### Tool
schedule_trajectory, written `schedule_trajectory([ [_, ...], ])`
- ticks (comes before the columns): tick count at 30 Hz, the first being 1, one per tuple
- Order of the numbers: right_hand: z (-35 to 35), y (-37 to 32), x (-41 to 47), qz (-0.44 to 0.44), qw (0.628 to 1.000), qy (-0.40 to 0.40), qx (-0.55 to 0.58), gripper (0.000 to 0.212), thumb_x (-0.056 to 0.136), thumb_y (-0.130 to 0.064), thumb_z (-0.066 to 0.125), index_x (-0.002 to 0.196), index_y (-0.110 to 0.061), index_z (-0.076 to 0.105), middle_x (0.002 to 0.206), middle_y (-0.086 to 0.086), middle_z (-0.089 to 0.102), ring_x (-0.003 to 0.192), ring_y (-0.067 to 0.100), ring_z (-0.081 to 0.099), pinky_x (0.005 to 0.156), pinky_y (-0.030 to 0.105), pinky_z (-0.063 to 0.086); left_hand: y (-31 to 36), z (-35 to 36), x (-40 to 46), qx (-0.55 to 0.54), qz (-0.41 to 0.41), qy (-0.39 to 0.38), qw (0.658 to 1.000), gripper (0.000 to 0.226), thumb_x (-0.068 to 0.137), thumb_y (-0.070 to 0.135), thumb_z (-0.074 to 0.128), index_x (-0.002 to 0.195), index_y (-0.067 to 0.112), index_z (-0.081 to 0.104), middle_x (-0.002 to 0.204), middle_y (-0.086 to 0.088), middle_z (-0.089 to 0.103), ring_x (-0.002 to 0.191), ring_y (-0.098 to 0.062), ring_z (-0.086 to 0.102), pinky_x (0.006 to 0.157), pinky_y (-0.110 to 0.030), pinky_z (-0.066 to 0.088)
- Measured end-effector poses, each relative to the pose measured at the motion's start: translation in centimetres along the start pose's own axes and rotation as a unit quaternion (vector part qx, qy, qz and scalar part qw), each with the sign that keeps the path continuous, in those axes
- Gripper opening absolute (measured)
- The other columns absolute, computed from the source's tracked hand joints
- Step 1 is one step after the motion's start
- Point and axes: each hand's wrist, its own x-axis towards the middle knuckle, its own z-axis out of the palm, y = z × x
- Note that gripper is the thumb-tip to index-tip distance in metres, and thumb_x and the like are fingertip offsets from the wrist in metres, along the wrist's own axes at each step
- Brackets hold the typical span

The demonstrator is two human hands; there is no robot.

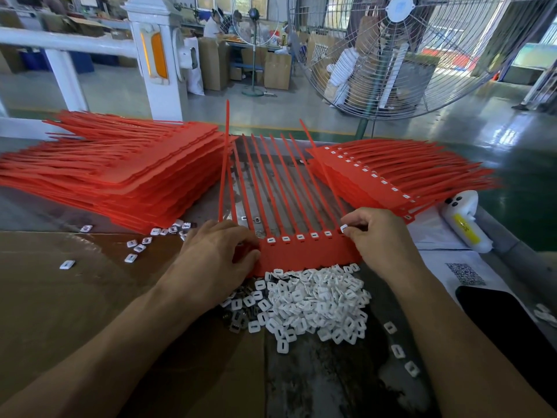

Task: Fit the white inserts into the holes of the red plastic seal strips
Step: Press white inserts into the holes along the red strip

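A red seal strip sheet (304, 251) lies flat in front of me, its long tails pointing away. Several white inserts (300, 236) sit in its row of holes. My left hand (214, 254) rests on the sheet's left end, fingers curled over its edge. My right hand (379, 236) is at the sheet's right end and pinches one white insert (344, 228) at the fingertips, just above the rightmost hole. A heap of loose white inserts (313, 303) lies between my forearms, touching the sheet's near edge.
A tall stack of bare red sheets (114, 173) stands at the left. A stack with inserts fitted (391, 182) is at the right. Stray inserts (141, 242) dot the cardboard (60, 297). A white bottle (464, 221), a QR paper (465, 273) and a floor fan (401, 52) are right.
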Motion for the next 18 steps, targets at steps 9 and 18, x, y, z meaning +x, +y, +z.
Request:
schedule_trajectory([
  [9, 0.1, -0.4, 0.0, 0.002, 0.999, -0.013, -0.033, 0.017, 0.095, -0.014, 0.072, 0.11, -0.018, 0.078, 0.108, -0.003, 0.076, 0.1, 0.013, 0.069, 0.093, 0.033, 0.054, -0.15, 0.11, -0.05, -0.004, 0.006, 0.005, 1.0, 0.025, 0.095, 0.046, 0.059, 0.119, 0.041, 0.065, 0.115, 0.025, 0.055, 0.115, -0.003, 0.044, 0.108, -0.04, 0.037],
  [18, -0.15, 0.01, 0.06, 0.015, 0.999, -0.025, -0.013, 0.015, 0.095, -0.017, 0.072, 0.107, -0.022, 0.079, 0.107, -0.008, 0.075, 0.095, 0.005, 0.063, 0.084, 0.024, 0.044, -0.07, 0.03, -0.02, -0.002, 0.002, -0.004, 1.0, 0.027, 0.096, 0.046, 0.058, 0.122, 0.041, 0.063, 0.119, 0.024, 0.056, 0.118, -0.003, 0.043, 0.11, -0.041, 0.037],
])
